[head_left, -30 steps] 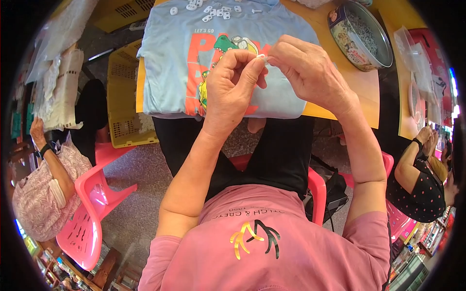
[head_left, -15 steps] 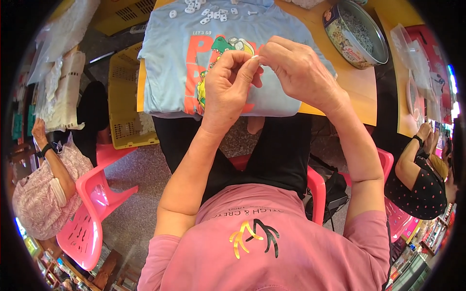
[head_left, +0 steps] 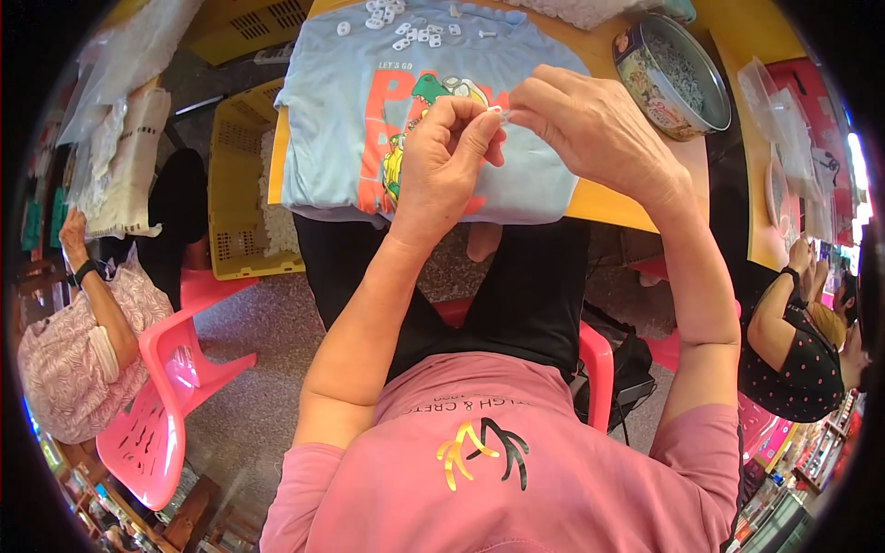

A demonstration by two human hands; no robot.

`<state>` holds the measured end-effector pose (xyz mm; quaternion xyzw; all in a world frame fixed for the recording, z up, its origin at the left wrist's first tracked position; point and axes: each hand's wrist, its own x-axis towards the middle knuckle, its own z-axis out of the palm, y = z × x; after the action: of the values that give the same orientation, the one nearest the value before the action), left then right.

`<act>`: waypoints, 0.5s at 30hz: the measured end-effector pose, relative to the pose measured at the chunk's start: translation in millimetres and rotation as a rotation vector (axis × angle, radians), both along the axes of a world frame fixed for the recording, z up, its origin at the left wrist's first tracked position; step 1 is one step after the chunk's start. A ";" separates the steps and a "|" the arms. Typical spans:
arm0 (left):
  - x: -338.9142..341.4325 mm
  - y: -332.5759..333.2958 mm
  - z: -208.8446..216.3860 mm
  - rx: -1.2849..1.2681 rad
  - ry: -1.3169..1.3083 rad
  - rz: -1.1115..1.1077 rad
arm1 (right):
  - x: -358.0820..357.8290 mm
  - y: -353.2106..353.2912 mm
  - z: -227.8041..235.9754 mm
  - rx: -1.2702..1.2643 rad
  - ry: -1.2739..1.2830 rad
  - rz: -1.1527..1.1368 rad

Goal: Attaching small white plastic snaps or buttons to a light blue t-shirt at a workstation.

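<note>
- Small white piece: at the fingertips of both hands, above the light blue shirt, in front of its cartoon print.
- Left hand: left fingers clamped on the piece, thumb against forefinger. Most of the piece is hidden; only a bit shows past the tips.
- Right hand: right fingers pinched together at the piece's right end. Can't tell if they grip the piece itself or a second small part; too small.
- Shirt lies flat on the yellow worktop, hanging slightly over the near edge.
- Loose white pieces are scattered on the shirt's far part, well apart from the fingers.
- Round tin with small grey bits stands on the worktop, beyond the right hand.
- Yellow crate sits left of the worktop, lower down.
</note>
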<state>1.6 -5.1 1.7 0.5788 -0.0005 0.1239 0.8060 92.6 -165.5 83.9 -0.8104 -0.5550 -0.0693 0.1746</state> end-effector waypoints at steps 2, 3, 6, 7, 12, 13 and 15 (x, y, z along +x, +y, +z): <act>-1.0 1.1 3.4 0.007 0.022 0.006 | 2.0 1.8 -1.5 -0.014 -0.016 0.035; -2.0 1.7 5.0 0.014 0.047 0.007 | 2.2 3.0 -1.6 -0.015 -0.001 0.050; -3.3 0.3 5.8 0.015 0.076 0.003 | 3.6 3.3 -6.2 0.014 0.044 0.097; -3.7 -0.3 6.0 0.035 0.084 -0.002 | 3.8 2.8 -7.6 0.040 0.084 0.115; -5.1 -2.8 -0.5 0.042 -0.030 0.045 | -5.7 8.8 -9.4 0.114 0.156 0.113; -5.5 -2.2 -0.2 0.041 -0.026 0.046 | -5.9 9.8 -9.7 0.110 0.174 0.088; -4.8 -3.2 -1.5 0.009 -0.036 0.042 | -7.6 10.8 -11.0 0.122 0.207 0.043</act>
<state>-3.2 -8.3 0.3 0.5801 -0.0035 0.1514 0.8003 85.0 -154.7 72.9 -0.7890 -0.5460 -0.0151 0.2814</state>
